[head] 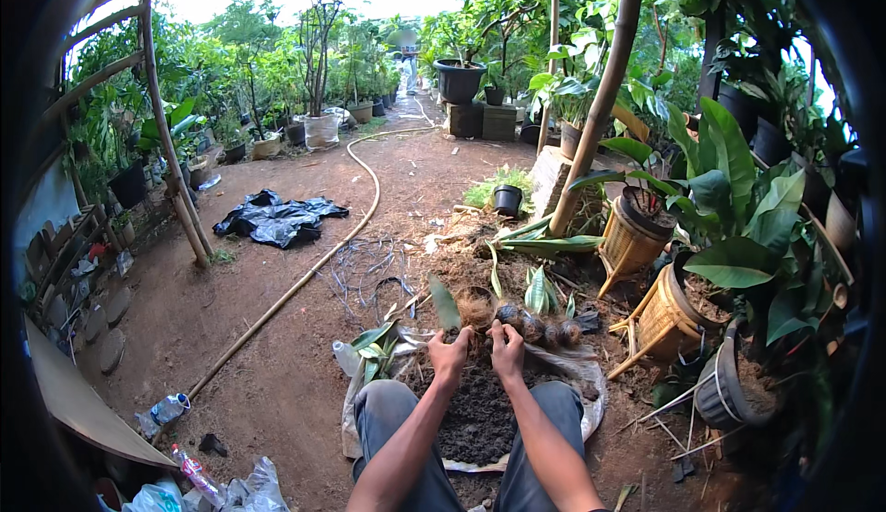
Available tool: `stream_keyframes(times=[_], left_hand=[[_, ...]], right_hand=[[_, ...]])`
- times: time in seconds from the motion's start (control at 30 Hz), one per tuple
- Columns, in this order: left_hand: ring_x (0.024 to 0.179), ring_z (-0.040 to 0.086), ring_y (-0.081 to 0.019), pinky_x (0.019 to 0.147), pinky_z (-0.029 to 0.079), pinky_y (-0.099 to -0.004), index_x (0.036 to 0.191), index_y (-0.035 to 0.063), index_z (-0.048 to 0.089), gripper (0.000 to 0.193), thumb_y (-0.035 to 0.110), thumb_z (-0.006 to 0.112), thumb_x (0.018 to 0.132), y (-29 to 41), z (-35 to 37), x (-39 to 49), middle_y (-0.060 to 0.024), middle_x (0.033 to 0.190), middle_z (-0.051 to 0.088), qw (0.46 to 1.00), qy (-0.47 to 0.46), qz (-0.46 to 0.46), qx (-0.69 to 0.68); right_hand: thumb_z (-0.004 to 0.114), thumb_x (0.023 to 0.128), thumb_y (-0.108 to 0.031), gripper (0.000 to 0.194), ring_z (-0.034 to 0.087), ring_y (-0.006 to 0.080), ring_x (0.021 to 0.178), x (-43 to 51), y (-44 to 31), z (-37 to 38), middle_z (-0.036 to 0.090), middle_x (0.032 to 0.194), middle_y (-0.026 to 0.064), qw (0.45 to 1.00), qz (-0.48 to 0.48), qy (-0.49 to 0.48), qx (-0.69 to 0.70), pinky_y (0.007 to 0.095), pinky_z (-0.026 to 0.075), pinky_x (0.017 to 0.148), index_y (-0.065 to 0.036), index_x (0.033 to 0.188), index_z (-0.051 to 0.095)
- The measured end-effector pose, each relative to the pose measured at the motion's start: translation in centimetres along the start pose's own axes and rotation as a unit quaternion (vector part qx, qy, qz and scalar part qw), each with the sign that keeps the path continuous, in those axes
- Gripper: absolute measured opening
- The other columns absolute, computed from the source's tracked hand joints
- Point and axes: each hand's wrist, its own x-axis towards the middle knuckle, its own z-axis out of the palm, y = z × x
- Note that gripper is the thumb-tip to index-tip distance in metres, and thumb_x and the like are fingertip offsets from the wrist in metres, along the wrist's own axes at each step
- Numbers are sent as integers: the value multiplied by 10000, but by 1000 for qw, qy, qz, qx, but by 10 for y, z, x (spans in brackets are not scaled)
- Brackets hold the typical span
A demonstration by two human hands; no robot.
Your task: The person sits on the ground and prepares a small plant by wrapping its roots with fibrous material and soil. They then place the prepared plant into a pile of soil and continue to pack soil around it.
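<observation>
My left hand (448,355) has its fingers closed at the base of a broad green leaf cutting (444,302), which stands upright above it. My right hand (508,350) is a little apart from it, thumb and fingertips pinched together beside a clump of brown fibre (476,306). Whether those fingertips hold a strand is too small to tell. Dark loose soil (474,415) lies on a pale sheet (595,401) below my hands, between my knees. Just beyond my right hand sit several dark wrapped root balls (531,326), and a variegated snake plant (537,292) rises behind them.
Cut leaves (372,347) and a translucent plastic bottle (345,357) lie at the left. A long hose (297,283) crosses the ground near tangled strips (367,269) and black plastic (273,218). Rattan-covered pots (668,314) stand right, by a wooden pole (602,103). A person (409,62) stands far off.
</observation>
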Motion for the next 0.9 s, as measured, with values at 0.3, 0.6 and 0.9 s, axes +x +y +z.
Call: stream_keyframes(times=[0.3, 0.6, 0.9], left_hand=[[640, 641, -165, 575, 567, -300, 894, -18, 616, 143, 97, 680, 838, 8, -5, -15, -88, 829, 666, 978, -99, -125, -131], [610, 641, -180, 535, 532, -309, 878, -7, 586, 190, 139, 696, 822, 28, -10, -19, -86, 778, 648, 972, -66, -137, -179], [579, 593, -122, 507, 487, -260, 861, -7, 628, 156, 125, 693, 811, 37, -11, -9, -58, 754, 644, 979, -94, -126, -128]], right_hand=[[569, 962, -295, 302, 579, 116, 711, -10, 1, 8, 603, 872, 49, 934, 215, -69, 275, 261, 478, 603, -10, 1063, 571], [623, 915, -170, 370, 683, 202, 869, -15, -6, 5, 681, 1009, 144, 990, 30, -104, 89, 337, 545, 752, 27, 1220, 556], [616, 914, -198, 283, 692, 315, 898, -18, -26, 7, 690, 950, 208, 998, 0, -63, 16, 396, 531, 752, 11, 1105, 617]])
